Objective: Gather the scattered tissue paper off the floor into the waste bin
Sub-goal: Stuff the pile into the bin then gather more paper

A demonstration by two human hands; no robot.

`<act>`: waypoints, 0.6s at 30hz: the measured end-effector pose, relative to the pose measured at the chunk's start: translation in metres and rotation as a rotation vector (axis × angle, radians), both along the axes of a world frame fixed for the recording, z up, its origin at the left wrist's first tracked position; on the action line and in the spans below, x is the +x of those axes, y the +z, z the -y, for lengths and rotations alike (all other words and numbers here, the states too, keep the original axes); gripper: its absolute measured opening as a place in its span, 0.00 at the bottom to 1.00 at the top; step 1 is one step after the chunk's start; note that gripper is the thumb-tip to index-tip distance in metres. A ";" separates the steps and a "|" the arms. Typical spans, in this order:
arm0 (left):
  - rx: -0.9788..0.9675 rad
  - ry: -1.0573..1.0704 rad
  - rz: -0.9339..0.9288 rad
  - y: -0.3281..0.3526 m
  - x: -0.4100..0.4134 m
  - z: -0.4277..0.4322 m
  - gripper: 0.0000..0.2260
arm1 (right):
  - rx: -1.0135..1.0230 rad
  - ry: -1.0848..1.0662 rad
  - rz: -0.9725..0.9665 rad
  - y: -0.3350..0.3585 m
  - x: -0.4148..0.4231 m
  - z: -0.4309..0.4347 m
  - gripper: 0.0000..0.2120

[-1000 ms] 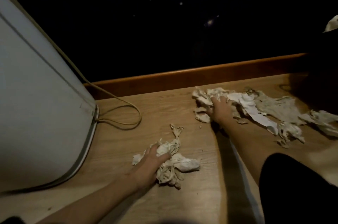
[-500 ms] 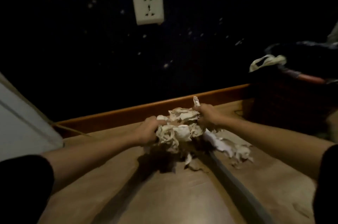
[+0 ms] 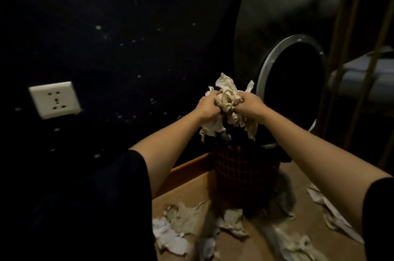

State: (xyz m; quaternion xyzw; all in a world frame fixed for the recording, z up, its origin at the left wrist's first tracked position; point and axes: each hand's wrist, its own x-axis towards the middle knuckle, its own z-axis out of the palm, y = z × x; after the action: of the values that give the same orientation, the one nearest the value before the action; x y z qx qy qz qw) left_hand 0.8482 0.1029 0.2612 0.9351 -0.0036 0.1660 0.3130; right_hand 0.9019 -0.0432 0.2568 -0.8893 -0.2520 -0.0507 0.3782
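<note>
A crumpled cream bundle of tissue paper is squeezed between my left hand and my right hand, with loose ends hanging down. The bundle hangs directly above a dark red mesh waste bin that stands on the wooden floor by the wall. Scattered tissue pieces lie on the floor in front of the bin, and a further tissue strip lies to its right.
A white wall socket sits on the dark speckled wall at left. A wooden skirting board runs behind the bin. A large metal drum with a round rimmed opening stands right behind the bin, and a wooden frame is at far right.
Both hands gathered the tissue on the floor into one bundle, then lifted it up and to the right, over the waste bin. The view swung right with them.
</note>
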 end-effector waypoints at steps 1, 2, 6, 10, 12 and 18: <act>-0.028 -0.023 -0.001 -0.001 0.013 0.009 0.29 | 0.025 -0.072 -0.002 -0.005 0.011 0.010 0.19; -0.061 -0.059 -0.016 -0.002 0.024 0.017 0.33 | 0.044 -0.123 -0.019 -0.011 0.017 0.020 0.19; -0.113 -0.278 -0.210 -0.023 0.044 0.024 0.40 | -0.018 -0.057 -0.131 -0.050 0.026 0.047 0.23; -0.120 -0.146 -0.011 -0.054 0.018 0.017 0.36 | -0.189 -0.113 -0.196 -0.080 0.016 0.042 0.20; -0.087 0.026 0.243 -0.075 -0.001 0.006 0.28 | -0.158 -0.192 -0.034 -0.086 0.001 0.027 0.17; 0.244 0.170 -0.095 -0.173 -0.045 -0.072 0.21 | 0.155 -0.050 0.503 -0.118 -0.072 -0.032 0.08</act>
State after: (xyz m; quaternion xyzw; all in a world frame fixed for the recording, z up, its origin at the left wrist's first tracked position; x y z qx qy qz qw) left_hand 0.8032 0.1747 0.0884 0.9699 0.0704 0.1458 0.1817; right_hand 0.8302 -0.0116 0.1386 -0.8231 -0.3112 -0.2986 0.3695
